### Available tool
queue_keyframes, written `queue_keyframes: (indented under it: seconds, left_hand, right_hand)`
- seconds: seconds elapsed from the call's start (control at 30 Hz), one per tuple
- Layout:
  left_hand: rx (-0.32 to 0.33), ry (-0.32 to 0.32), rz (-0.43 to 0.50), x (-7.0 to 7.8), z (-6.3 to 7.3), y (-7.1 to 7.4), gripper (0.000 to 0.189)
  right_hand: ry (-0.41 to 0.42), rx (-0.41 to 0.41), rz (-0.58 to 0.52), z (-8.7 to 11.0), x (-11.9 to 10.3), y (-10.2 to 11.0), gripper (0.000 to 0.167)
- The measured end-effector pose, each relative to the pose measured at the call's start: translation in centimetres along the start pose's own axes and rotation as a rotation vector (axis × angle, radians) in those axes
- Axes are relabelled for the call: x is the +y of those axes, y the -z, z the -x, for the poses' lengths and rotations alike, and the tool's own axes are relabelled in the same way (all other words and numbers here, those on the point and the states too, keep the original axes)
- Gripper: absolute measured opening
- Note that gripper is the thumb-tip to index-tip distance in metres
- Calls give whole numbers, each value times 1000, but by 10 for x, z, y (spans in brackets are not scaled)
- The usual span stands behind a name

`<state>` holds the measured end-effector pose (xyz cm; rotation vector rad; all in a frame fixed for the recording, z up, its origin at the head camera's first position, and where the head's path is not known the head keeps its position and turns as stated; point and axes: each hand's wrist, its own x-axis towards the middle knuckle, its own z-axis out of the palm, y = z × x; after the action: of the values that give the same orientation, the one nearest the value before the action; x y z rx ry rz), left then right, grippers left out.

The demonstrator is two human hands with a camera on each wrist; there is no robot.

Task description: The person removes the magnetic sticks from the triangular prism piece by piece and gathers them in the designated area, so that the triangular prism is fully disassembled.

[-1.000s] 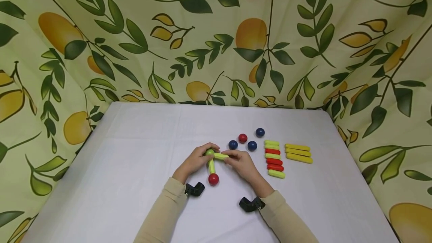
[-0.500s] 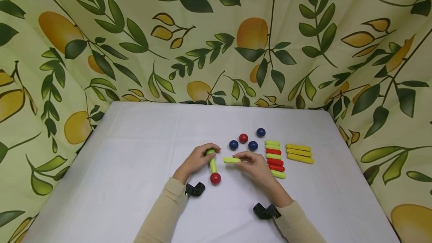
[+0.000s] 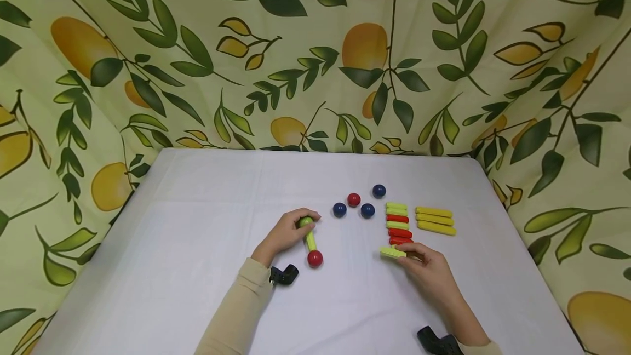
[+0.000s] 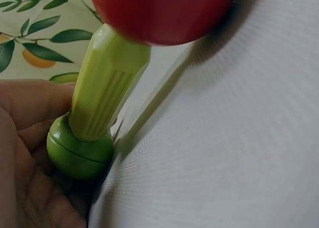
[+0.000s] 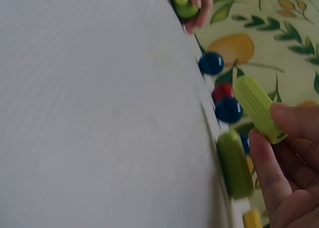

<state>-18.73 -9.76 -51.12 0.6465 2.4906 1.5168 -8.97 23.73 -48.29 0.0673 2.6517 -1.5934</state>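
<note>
My left hand grips a green ball low at the table. From that ball a light-green ridged rod runs to a red ball, all joined as one piece. Thumb and fingers of my right hand pinch another light-green rod, held up by one end; a hole shows in that end. In the head view this rod hovers at the near end of a column of short red and green rods. A green rod lies just below it in the right wrist view.
Beyond the hands lie several loose balls: a red ball among blue balls. Yellow longer rods lie in a row right of the column. The white-covered table meets a leaf-patterned curtain at the back.
The right hand has drawn its green rod away from the green ball and carried it right and nearer, to the column of rods. The left hand stays on the ball.
</note>
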Motion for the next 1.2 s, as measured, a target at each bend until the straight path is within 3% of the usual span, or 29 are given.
queue_keyframes:
  seconds: [0.1, 0.27, 0.5, 0.6, 0.93, 1.2]
  left_hand:
    - [3, 4, 0, 0, -1, 0, 23]
    - [8, -11, 9, 1, -1, -1, 23]
    - [-25, -51, 33, 3, -2, 2, 29]
    - [-43, -52, 10, 3, -2, 6, 36]
    - [-109, -48, -26, -5, 4, 18, 53]
    - [-119, -41, -81, -4, 9, 19, 39]
  right_hand:
    - [8, 36, 48, 5, 7, 7, 25]
    - [88, 95, 104, 8, 19, 13, 22]
    - [144, 199, 298, 4, 28, 10, 22]
    - [150, 228, 331, 3, 30, 7, 23]
    - [189, 284, 323, 6, 31, 5, 25]
    - [164, 325, 267, 9, 20, 9, 23]
